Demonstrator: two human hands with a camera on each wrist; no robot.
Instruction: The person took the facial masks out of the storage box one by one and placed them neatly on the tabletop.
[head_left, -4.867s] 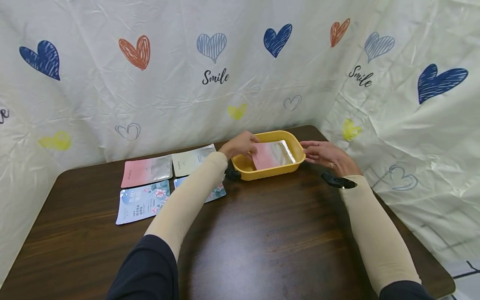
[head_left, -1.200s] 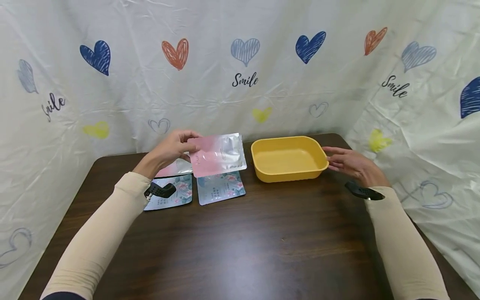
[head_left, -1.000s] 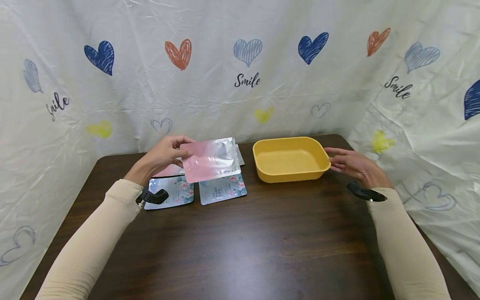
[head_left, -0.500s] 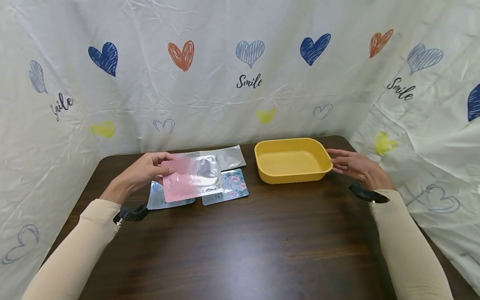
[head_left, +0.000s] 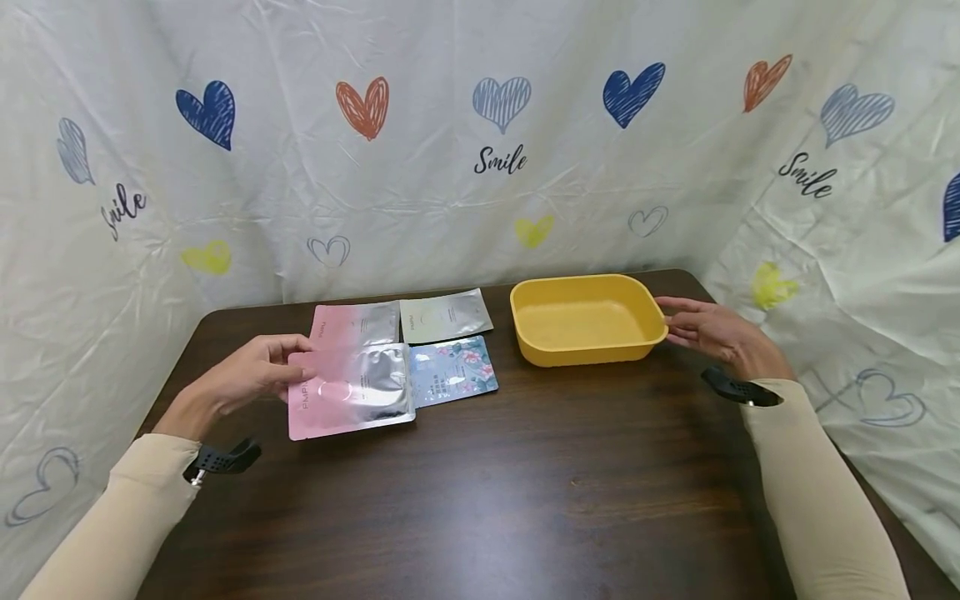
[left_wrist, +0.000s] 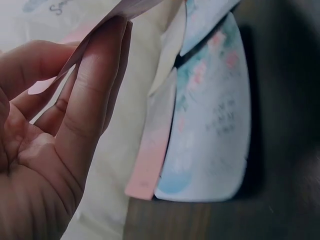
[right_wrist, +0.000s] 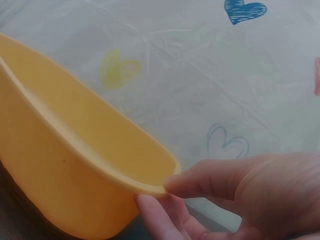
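My left hand (head_left: 251,379) pinches a pink and silver sheet mask packet (head_left: 352,392) by its left end, above the table's left part. In the left wrist view its edge runs between thumb and fingers. Behind it lie another pink packet (head_left: 360,323) and a cream one (head_left: 446,317). A blue floral packet (head_left: 457,371) lies to its right; a second blue floral packet (left_wrist: 210,120), covered in the head view, shows in the left wrist view. My right hand (head_left: 720,333) touches the right end of the yellow basin (right_wrist: 75,185) with extended fingers, outside the rim.
The dark wooden table (head_left: 495,492) stretches toward me in front of the packets and basin. A white cloth (head_left: 420,208) with printed hearts hangs behind the table and along its sides. Each wrist wears a black strap.
The pink packet came out of the basin in my left hand, then moved left and toward me over the blue packets. My right hand has stayed at the basin's right end.
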